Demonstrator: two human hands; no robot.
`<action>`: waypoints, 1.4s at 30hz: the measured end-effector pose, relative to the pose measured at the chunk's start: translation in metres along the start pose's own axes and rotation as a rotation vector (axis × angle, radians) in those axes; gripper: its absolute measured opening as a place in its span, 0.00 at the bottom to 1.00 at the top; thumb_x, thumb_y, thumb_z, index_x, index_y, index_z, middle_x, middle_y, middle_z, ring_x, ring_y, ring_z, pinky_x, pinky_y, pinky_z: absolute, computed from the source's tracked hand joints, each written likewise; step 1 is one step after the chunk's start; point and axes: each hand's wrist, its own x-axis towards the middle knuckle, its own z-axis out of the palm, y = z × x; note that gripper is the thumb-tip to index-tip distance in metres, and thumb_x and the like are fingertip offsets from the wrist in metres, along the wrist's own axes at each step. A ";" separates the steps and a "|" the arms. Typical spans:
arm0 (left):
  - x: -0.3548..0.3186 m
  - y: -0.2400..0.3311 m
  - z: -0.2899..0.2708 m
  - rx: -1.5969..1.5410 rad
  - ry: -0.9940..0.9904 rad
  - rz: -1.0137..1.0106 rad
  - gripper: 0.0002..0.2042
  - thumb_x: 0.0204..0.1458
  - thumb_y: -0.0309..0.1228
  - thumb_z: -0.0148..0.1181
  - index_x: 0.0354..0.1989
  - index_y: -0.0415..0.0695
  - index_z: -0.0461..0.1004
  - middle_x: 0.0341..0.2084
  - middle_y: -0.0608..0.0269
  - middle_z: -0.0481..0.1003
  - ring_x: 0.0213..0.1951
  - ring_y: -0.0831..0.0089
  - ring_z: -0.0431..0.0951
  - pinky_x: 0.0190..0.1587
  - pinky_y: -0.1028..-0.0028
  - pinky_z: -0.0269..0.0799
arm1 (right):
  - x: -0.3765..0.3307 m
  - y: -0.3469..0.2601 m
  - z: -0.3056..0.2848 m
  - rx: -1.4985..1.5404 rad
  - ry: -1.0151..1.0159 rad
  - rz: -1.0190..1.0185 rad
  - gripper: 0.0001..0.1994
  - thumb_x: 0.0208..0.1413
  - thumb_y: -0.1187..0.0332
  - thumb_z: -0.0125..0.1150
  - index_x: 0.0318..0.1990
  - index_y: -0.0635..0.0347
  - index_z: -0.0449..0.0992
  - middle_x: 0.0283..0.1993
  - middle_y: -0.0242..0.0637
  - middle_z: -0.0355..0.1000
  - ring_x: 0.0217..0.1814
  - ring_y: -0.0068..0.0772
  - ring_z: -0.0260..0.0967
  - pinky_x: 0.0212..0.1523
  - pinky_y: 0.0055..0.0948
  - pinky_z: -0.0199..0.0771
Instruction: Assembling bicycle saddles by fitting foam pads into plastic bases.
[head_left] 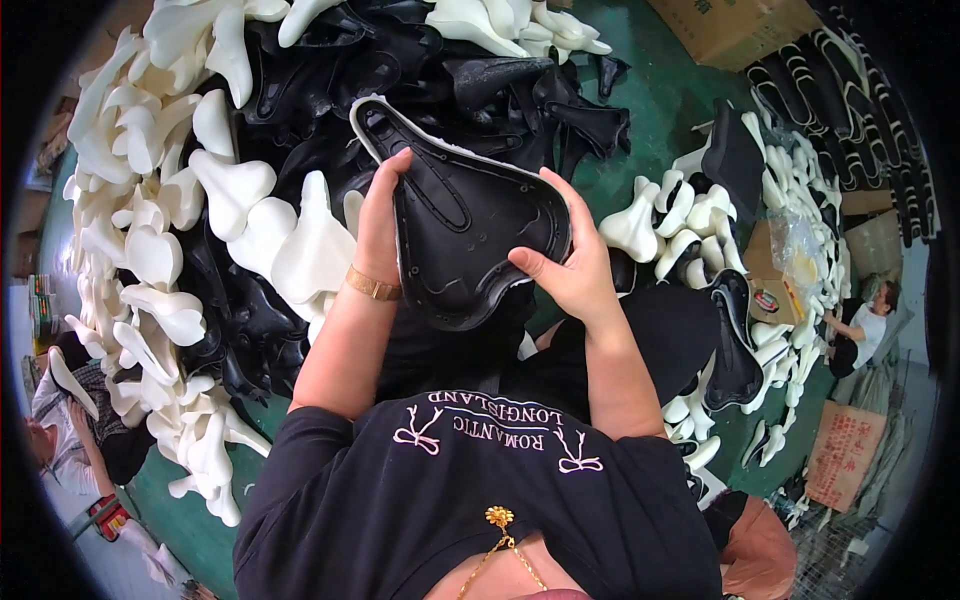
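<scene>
Between my two hands is a bicycle saddle (pixel 490 225), its black plastic underside turned up and its narrow nose pointing away to the upper left. A thin white foam edge shows round its rim. My left hand (pixel 382 215) grips the left side near the nose, the thumb over the edge. On the right, my right hand (pixel 575 245) holds the wide rear part, thumb lying on the black underside and fingers round the outer rim. Most of the fingers under the saddle are hidden.
White foam saddle pads (pixel 315 240) lie heaped at the left, with black saddle shells (pixel 330 75) piled beyond my hands. More white pads (pixel 630 220) lie right. A cardboard box (pixel 735 30) stands at the far right. Other people sit at the left and right edges.
</scene>
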 end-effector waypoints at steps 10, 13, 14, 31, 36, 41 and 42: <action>-0.034 -0.009 0.024 0.703 -0.303 0.087 0.30 0.51 0.21 0.60 0.64 0.38 0.56 0.54 0.59 0.69 0.53 0.73 0.70 0.57 0.73 0.66 | 0.008 0.006 -0.011 0.048 0.163 -0.014 0.37 0.46 0.69 0.73 0.62 0.67 0.60 0.53 0.44 0.71 0.52 0.30 0.70 0.55 0.28 0.69; -0.028 -0.014 0.013 0.778 -0.197 0.159 0.29 0.50 0.19 0.57 0.63 0.37 0.56 0.52 0.59 0.70 0.52 0.73 0.70 0.56 0.73 0.66 | 0.008 0.009 -0.009 -0.155 0.132 -0.092 0.37 0.49 0.72 0.71 0.64 0.68 0.56 0.56 0.41 0.67 0.57 0.30 0.66 0.58 0.28 0.66; -0.027 -0.016 0.011 0.779 -0.197 0.161 0.29 0.50 0.19 0.57 0.63 0.37 0.56 0.52 0.59 0.70 0.52 0.73 0.70 0.56 0.73 0.66 | 0.007 0.011 -0.006 -0.095 0.170 -0.066 0.37 0.48 0.73 0.71 0.64 0.67 0.56 0.56 0.41 0.67 0.57 0.31 0.66 0.58 0.28 0.67; 0.002 0.011 0.052 0.654 -0.182 0.654 0.23 0.57 0.31 0.59 0.58 0.43 0.59 0.41 0.60 0.74 0.42 0.74 0.75 0.45 0.75 0.71 | -0.052 -0.014 -0.028 0.485 0.191 0.211 0.34 0.43 0.75 0.69 0.60 0.70 0.63 0.57 0.41 0.68 0.59 0.36 0.66 0.62 0.36 0.62; -0.006 -0.016 0.073 1.166 -0.261 0.774 0.12 0.55 0.31 0.59 0.45 0.41 0.70 0.39 0.54 0.73 0.42 0.63 0.76 0.48 0.71 0.69 | -0.101 -0.035 -0.070 0.257 0.440 0.289 0.37 0.41 0.69 0.68 0.61 0.71 0.61 0.58 0.45 0.66 0.59 0.42 0.66 0.63 0.37 0.61; -0.026 -0.046 0.064 1.545 -0.552 0.617 0.22 0.52 0.35 0.61 0.56 0.48 0.68 0.40 0.58 0.75 0.41 0.60 0.78 0.43 0.67 0.74 | -0.208 -0.079 -0.248 -0.453 0.484 0.242 0.36 0.45 0.72 0.66 0.64 0.70 0.58 0.59 0.46 0.65 0.57 0.41 0.66 0.61 0.39 0.64; -0.018 -0.044 0.053 1.483 -0.505 0.759 0.21 0.51 0.34 0.62 0.55 0.47 0.69 0.39 0.58 0.76 0.39 0.62 0.78 0.42 0.68 0.75 | -0.219 -0.110 -0.257 -0.381 0.561 0.236 0.33 0.45 0.73 0.64 0.62 0.67 0.63 0.58 0.49 0.67 0.56 0.42 0.67 0.60 0.37 0.65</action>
